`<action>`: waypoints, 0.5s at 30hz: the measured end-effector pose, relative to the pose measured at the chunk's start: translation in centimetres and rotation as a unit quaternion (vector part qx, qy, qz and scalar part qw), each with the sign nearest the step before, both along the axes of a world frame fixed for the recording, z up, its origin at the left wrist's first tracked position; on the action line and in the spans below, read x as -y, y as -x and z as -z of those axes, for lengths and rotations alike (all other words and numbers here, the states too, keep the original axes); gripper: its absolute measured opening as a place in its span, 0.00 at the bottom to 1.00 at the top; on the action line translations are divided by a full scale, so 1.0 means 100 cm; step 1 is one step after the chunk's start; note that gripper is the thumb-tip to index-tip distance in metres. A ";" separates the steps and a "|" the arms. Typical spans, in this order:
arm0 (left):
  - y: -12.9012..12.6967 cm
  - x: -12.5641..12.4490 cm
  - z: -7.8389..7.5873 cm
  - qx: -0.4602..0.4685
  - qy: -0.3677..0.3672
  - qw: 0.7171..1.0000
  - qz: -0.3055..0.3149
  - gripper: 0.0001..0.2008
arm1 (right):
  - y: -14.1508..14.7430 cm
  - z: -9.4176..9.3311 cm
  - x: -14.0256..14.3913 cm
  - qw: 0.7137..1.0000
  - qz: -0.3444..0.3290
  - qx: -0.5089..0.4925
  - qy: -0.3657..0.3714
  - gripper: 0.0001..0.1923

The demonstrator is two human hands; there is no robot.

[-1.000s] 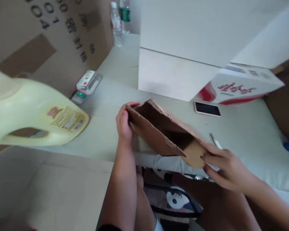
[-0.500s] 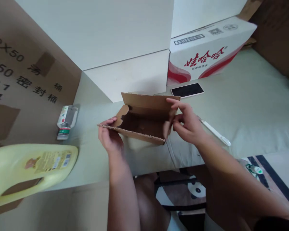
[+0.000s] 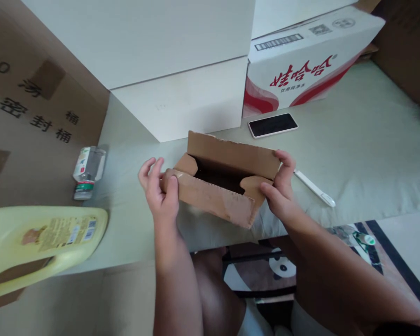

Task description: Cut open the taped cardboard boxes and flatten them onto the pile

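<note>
A small brown cardboard box (image 3: pixel 217 198) is held between my two hands, its top open and its flaps spread. The inside looks dark, and its floor is mostly in shadow. My left hand (image 3: pixel 163 189) grips the left end, thumb on the near flap and fingers at the outer side. At the right end, my right hand (image 3: pixel 282 186) has its thumb by the side flap and its fingertips at the corner of the raised far flap. Just right of that hand lies a white utility knife (image 3: pixel 314 188).
Behind the box are a phone (image 3: pixel 273 125), a white-and-red carton (image 3: pixel 301 70) and large white boxes (image 3: pixel 182 102). On the left are a clear bottle (image 3: pixel 88 172), a pale yellow jug (image 3: pixel 66 228) and a tall brown carton (image 3: pixel 38 154). The pale green covered surface (image 3: pixel 133 233) ends in front of me.
The near flap has folded outward and now faces me. The right side flap has tilted outward, and my right hand has shifted right. My left thumb now lies on the near flap.
</note>
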State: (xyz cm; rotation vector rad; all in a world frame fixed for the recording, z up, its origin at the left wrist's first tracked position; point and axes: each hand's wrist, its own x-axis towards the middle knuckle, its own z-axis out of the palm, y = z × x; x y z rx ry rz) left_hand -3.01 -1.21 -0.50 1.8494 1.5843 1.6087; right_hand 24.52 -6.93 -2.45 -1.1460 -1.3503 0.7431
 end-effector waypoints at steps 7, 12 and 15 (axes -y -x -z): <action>0.004 0.002 0.001 0.022 -0.030 0.999 0.019 0.22 | -0.009 -0.016 -0.002 0.979 -0.168 -0.011 -0.117 0.25; 0.003 0.014 -0.016 -0.050 0.012 0.994 0.097 0.13 | -0.015 -0.014 -0.003 0.983 -0.160 -0.012 -0.094 0.31; 0.004 0.013 -0.016 -0.027 0.050 0.997 0.058 0.12 | -0.014 0.000 -0.009 0.999 0.012 -0.034 0.003 0.28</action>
